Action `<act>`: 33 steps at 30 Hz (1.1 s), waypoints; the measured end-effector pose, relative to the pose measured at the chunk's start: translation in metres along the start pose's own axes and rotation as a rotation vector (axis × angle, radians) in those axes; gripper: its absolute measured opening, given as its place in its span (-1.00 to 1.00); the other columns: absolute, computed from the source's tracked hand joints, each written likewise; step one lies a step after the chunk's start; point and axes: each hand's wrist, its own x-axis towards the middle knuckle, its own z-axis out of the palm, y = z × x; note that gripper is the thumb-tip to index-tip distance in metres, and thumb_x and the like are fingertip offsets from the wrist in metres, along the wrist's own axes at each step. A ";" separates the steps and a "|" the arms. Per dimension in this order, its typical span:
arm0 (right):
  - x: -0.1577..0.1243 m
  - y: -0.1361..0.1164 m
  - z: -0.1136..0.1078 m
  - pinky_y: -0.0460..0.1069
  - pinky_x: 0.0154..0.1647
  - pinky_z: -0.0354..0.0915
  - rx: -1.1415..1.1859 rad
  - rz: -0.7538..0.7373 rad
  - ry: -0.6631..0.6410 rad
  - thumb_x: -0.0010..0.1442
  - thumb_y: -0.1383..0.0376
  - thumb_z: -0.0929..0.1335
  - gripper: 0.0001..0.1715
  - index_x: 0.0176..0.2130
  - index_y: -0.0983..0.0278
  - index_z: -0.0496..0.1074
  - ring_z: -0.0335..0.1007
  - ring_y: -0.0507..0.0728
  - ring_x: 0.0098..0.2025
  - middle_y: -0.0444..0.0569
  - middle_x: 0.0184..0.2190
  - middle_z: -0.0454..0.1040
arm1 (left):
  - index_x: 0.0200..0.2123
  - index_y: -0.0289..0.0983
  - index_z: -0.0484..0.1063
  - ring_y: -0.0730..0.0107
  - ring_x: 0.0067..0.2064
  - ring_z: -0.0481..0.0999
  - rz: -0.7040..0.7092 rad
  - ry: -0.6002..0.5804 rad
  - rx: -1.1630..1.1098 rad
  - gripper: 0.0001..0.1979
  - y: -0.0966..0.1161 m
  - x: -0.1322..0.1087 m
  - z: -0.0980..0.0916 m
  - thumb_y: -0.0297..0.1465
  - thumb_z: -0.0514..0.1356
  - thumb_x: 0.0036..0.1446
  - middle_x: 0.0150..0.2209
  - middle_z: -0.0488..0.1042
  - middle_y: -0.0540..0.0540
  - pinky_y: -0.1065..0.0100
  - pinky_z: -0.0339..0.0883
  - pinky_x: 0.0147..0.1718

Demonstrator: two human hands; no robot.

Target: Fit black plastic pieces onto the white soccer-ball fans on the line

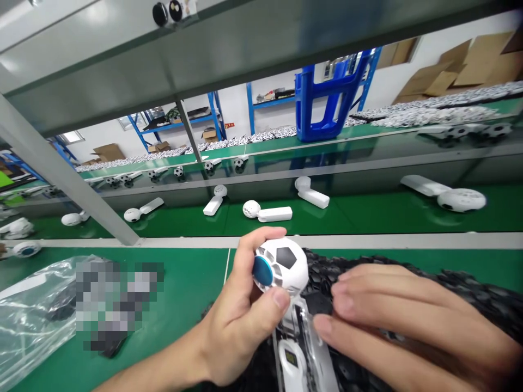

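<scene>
My left hand [241,316] is closed around the round head of a small white hand-held fan [281,267]. The head carries black football patches and a blue centre cap facing left. The fan's white handle [300,354] runs down toward me between my hands. My right hand [408,321] lies to the right with its fingers pressed together, the tips pinching a small black patch piece [318,302] against the fan just under the head. Beneath both hands spreads a heap of several small black pieces [469,288].
A crumpled clear plastic bag [36,310] lies on the green table at left. Behind a white rail, a green conveyor [359,212] carries several white fans [267,211]. A grey metal post [61,174] slants up at left. Blue racks and cardboard boxes stand far back.
</scene>
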 end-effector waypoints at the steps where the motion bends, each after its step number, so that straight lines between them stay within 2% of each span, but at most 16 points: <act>1: 0.006 0.000 0.000 0.13 0.51 0.37 0.021 0.012 0.000 0.59 0.42 0.26 -0.51 0.24 0.01 0.61 0.50 0.22 0.25 -0.09 0.17 0.51 | 0.43 0.29 0.26 0.41 -0.06 0.38 0.018 -0.009 0.016 -0.53 -0.001 0.000 0.000 -0.16 0.26 0.57 0.03 0.43 0.10 0.38 0.33 0.04; 4: 0.026 -0.003 0.000 -0.06 0.30 0.51 0.116 0.031 -0.033 0.49 0.47 0.38 -0.68 0.06 0.08 0.58 0.65 0.08 0.03 -0.13 -0.02 0.64 | 0.48 0.29 0.19 0.37 -0.03 0.41 0.070 -0.054 0.079 -0.48 -0.003 -0.002 -0.003 -0.18 0.24 0.59 0.08 0.44 0.06 0.34 0.37 0.07; 7: 0.036 -0.009 0.004 -0.17 0.00 0.56 0.215 0.146 -0.009 0.36 0.52 0.48 -0.66 -0.02 0.10 0.53 0.70 -0.01 -0.19 -0.26 -0.22 0.69 | 0.51 0.31 0.13 0.30 0.05 0.43 0.091 -0.075 0.176 -0.42 -0.003 -0.004 -0.006 -0.17 0.24 0.59 0.16 0.43 0.04 0.27 0.37 0.15; 10: 0.034 -0.016 0.012 -0.14 -0.13 0.55 0.312 0.364 0.046 0.38 0.47 0.50 -0.71 -0.08 0.05 0.53 0.68 0.01 -0.21 -0.27 -0.26 0.67 | 0.52 0.34 0.08 0.27 0.07 0.44 0.087 -0.085 0.249 -0.40 -0.003 -0.005 -0.008 -0.17 0.23 0.59 0.20 0.40 0.04 0.21 0.37 0.18; 14: 0.031 -0.017 0.019 -0.14 -0.18 0.57 0.407 0.551 0.067 0.39 0.32 0.52 -0.78 -0.09 -0.01 0.52 0.64 0.04 -0.22 -0.24 -0.25 0.58 | 0.52 0.34 0.09 0.29 0.05 0.47 0.083 -0.116 0.237 -0.41 -0.003 -0.003 -0.006 -0.20 0.21 0.60 0.16 0.44 0.04 0.23 0.39 0.14; 16: 0.031 -0.014 0.019 -0.13 -0.16 0.64 0.479 0.615 0.048 0.35 0.28 0.55 -0.59 0.11 -0.07 0.51 0.67 0.07 -0.17 -0.18 -0.10 0.61 | 0.50 0.27 0.16 0.28 0.07 0.51 0.082 -0.118 0.203 -0.46 -0.002 0.000 -0.004 -0.21 0.21 0.60 0.17 0.48 0.03 0.24 0.41 0.13; 18: 0.032 -0.010 0.017 -0.07 -0.03 0.70 0.585 0.668 -0.046 0.29 0.22 0.60 -0.24 0.36 -0.12 0.40 0.74 0.14 -0.01 -0.09 0.16 0.64 | 0.47 0.17 0.22 0.22 0.12 0.54 0.067 -0.135 0.179 -0.51 0.002 0.002 -0.003 -0.21 0.20 0.59 0.21 0.51 -0.02 0.20 0.42 0.15; 20: 0.033 -0.006 0.015 0.00 0.11 0.68 0.678 0.763 -0.163 0.23 0.13 0.67 -0.04 0.47 -0.12 0.36 0.73 0.21 0.13 -0.06 0.31 0.61 | 0.45 0.06 0.26 0.12 0.17 0.56 0.020 -0.164 0.185 -0.53 0.007 0.003 -0.003 -0.19 0.20 0.58 0.27 0.51 -0.08 0.14 0.44 0.18; 21: 0.034 -0.005 0.014 0.01 0.15 0.67 0.711 0.814 -0.209 0.22 0.10 0.68 -0.06 0.46 -0.10 0.41 0.72 0.24 0.16 -0.07 0.30 0.63 | 0.45 0.02 0.27 0.06 0.19 0.56 -0.021 -0.181 0.192 -0.53 0.009 0.004 -0.004 -0.16 0.20 0.57 0.28 0.52 -0.12 0.10 0.44 0.18; 23: 0.038 -0.002 0.012 0.03 0.15 0.66 0.739 0.876 -0.283 0.26 0.07 0.66 -0.22 0.38 -0.05 0.53 0.72 0.26 0.15 -0.09 0.18 0.71 | 0.44 -0.01 0.28 -0.02 0.21 0.56 -0.120 -0.198 0.196 -0.52 0.012 0.005 -0.005 -0.09 0.18 0.56 0.25 0.53 -0.16 0.04 0.45 0.18; 25: 0.041 -0.002 0.011 0.03 0.13 0.66 0.709 0.866 -0.323 0.32 0.10 0.60 -0.37 0.32 -0.01 0.59 0.73 0.26 0.10 -0.10 0.07 0.75 | 0.44 -0.02 0.28 -0.07 0.20 0.55 -0.197 -0.207 0.154 -0.47 0.010 0.006 -0.004 -0.01 0.17 0.54 0.19 0.56 -0.17 -0.01 0.45 0.16; 27: 0.043 -0.003 0.010 0.03 0.10 0.65 0.650 0.834 -0.331 0.36 0.12 0.55 -0.47 0.28 -0.01 0.61 0.73 0.25 0.02 -0.11 0.01 0.76 | 0.43 -0.01 0.27 -0.02 0.08 0.57 -0.202 -0.209 0.115 -0.36 0.005 0.007 -0.002 0.02 0.31 0.42 0.09 0.58 -0.16 0.03 0.48 0.07; 29: 0.043 -0.006 0.010 0.04 0.02 0.65 0.613 0.824 -0.344 0.37 0.13 0.50 -0.53 0.23 0.03 0.63 0.73 0.24 -0.10 -0.09 -0.06 0.75 | 0.40 -0.01 0.28 0.08 -0.03 0.55 -0.178 -0.176 0.129 -0.26 -0.002 0.007 0.000 -0.05 0.46 0.27 0.02 0.55 -0.13 0.12 0.49 -0.04; 31: 0.043 -0.009 0.010 0.05 -0.09 0.65 0.616 0.832 -0.379 0.39 0.13 0.45 -0.59 0.19 0.07 0.63 0.70 0.25 -0.20 -0.07 -0.16 0.74 | 0.40 -0.01 0.29 0.12 -0.08 0.53 -0.168 -0.134 0.185 -0.24 -0.008 0.006 0.002 -0.12 0.49 0.24 -0.03 0.52 -0.11 0.16 0.50 -0.08; 33: 0.043 -0.012 0.011 0.06 -0.11 0.64 0.622 0.853 -0.388 0.41 0.12 0.42 -0.61 0.17 0.10 0.62 0.69 0.27 -0.21 -0.07 -0.21 0.72 | 0.42 -0.01 0.30 0.08 -0.04 0.53 -0.163 -0.128 0.249 -0.27 -0.012 0.004 0.002 -0.11 0.45 0.28 -0.02 0.52 -0.12 0.12 0.52 -0.03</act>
